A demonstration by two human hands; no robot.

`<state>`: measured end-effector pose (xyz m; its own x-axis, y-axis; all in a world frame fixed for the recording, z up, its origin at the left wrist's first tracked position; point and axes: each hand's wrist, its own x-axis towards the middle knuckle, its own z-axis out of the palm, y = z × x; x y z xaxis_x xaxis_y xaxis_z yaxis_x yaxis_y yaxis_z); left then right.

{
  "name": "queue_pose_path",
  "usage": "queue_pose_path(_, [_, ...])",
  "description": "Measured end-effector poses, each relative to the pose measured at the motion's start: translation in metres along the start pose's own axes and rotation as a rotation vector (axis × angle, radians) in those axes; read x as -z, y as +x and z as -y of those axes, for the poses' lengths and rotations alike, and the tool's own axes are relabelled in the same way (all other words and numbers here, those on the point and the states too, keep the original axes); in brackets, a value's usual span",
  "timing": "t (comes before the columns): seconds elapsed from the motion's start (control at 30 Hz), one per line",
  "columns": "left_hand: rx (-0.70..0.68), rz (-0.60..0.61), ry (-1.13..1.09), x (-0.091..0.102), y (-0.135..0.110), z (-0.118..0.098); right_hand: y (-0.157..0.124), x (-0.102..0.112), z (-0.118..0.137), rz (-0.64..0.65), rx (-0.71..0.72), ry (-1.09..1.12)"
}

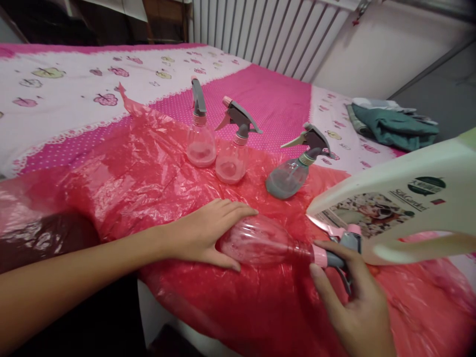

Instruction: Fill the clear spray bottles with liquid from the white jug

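Soft indoor light is falling from above, the centre showing bright. White glare is streaking the red plastic sheet (122, 163) and glinting on the lying spray bottle (260, 243). Lower left is sinking into shadow. Wide lens is bending the radiator (275, 34), upper middle. The white jug (409, 198) and right hand (357, 307) are blurring at the right edge.

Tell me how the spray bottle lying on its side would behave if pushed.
The spray bottle has a round body lying sideways on a glossy red plastic sheet, so it would probably roll or slide. It looks nearly empty, likely light. Its trigger head might stop a full roll.
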<state>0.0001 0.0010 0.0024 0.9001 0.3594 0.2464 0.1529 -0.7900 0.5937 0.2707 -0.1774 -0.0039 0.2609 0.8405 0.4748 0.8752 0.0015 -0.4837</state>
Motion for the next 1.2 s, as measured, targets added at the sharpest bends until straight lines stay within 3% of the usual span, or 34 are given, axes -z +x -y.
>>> queue_pose_path(0.2, [0.017, 0.007, -0.007, 0.0000, -0.0002, 0.0002, -0.0023, 0.0001, 0.0017, -0.093, 0.004, -0.075])
queue_pose_path(0.4, [0.018, 0.009, -0.018, 0.0004, 0.0005, 0.0006, 0.0006, 0.0021, 0.0015, -0.008, 0.050, -0.011])
queue_pose_path(0.57, [0.040, -0.003, -0.039, 0.0001, 0.0002, 0.0009, 0.0012, 0.0020, 0.0016, -0.104, 0.007, -0.086])
queue_pose_path(0.73, [0.012, 0.000, -0.011, -0.0005, 0.0004, 0.0006, -0.0004, 0.0011, -0.0014, -0.077, 0.069, -0.083])
queue_pose_path(0.97, [0.018, 0.001, -0.017, 0.0003, 0.0008, -0.0005, -0.0027, 0.0028, 0.0054, -0.130, -0.063, -0.118])
queue_pose_path(1.1, [0.019, 0.010, -0.009, 0.0009, 0.0006, -0.0012, -0.0024, 0.0024, 0.0034, -0.052, 0.015, -0.066])
queue_pose_path(1.2, [0.019, 0.003, -0.014, 0.0007, 0.0004, -0.0011, -0.0017, 0.0023, 0.0004, -0.103, 0.015, -0.101])
